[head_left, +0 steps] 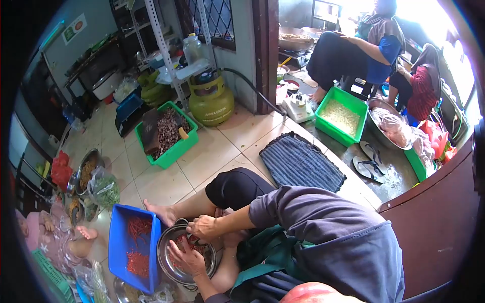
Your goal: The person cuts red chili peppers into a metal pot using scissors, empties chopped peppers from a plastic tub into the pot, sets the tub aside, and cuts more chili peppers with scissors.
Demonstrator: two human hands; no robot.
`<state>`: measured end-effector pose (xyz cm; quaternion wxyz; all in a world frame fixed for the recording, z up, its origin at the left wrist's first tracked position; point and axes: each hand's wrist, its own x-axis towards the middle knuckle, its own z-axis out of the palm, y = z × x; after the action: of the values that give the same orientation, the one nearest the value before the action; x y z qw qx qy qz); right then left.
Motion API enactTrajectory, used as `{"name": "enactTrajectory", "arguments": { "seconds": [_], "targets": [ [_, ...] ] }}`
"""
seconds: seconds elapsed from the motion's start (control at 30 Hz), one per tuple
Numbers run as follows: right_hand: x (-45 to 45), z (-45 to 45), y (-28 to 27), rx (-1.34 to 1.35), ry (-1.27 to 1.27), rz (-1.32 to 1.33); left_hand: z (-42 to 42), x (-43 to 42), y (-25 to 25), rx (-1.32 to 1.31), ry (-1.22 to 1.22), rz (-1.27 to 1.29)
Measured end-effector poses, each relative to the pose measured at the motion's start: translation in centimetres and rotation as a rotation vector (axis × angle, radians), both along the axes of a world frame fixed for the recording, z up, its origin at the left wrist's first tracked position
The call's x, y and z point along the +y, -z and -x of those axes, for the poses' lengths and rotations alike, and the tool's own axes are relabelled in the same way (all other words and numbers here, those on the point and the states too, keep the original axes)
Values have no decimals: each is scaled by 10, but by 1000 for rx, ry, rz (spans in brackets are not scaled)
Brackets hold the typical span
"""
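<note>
Both my hands work over a round metal bowl [162, 256] with red chilli pieces inside. My left hand [188, 258] is over the bowl, its fingers partly curled around bits of red chilli near the fingertips. Just above it, close to the far rim, my right hand [203, 227] is closed; what it grips is hidden by the fingers. Touching the bowl's side is a blue tub [117, 247], which holds long red chillies [139, 227] at one end and chopped red chillies [138, 263] at the other.
A green tub [174, 157] with peeled-looking shallots and a board stands on the tiles near a green gas cylinder [212, 101]. A child [60, 232] lies at left by a bag of greens [104, 189]. Two people sit beyond the doorway, near another green tub [359, 132]. A dark mat [303, 161] lies beside me.
</note>
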<state>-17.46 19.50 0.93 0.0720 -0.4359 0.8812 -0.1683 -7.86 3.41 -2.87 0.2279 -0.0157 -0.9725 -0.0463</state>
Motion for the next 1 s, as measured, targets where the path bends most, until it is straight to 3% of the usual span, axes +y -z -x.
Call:
{"name": "enactTrajectory", "arguments": {
  "seconds": [0.13,0.33,0.37,0.47,0.53,0.63,0.67,0.7,0.73,0.8,1.0],
  "targets": [
    [-3,-2,-6,16,-6,-4,0,-7,8,66,-43,24],
    [-6,3,11,-3,52,-48,-7,-13,6,-146,-336,43],
    [-6,4,13,-2,63,-3,-8,-15,4,-86,-402,118],
    [-3,5,19,28,76,79,-1,-76,40,265,-229,-61],
    [-4,16,47,78,35,68,-1,-92,24,366,-307,-137],
    [-5,13,73,356,367,105,-10,-111,5,566,-444,-91],
    [2,3,49,505,336,-214,-17,-123,5,591,-495,-51],
    [5,29,64,99,215,103,-21,-133,11,634,-578,-142],
    [2,22,28,-8,305,-74,-25,-143,16,666,-658,-124],
    [-3,40,63,34,271,-21,-37,-174,47,579,-781,-357],
    [-24,48,41,-231,232,117,-43,-191,71,403,-1030,-552]
  ]
}}
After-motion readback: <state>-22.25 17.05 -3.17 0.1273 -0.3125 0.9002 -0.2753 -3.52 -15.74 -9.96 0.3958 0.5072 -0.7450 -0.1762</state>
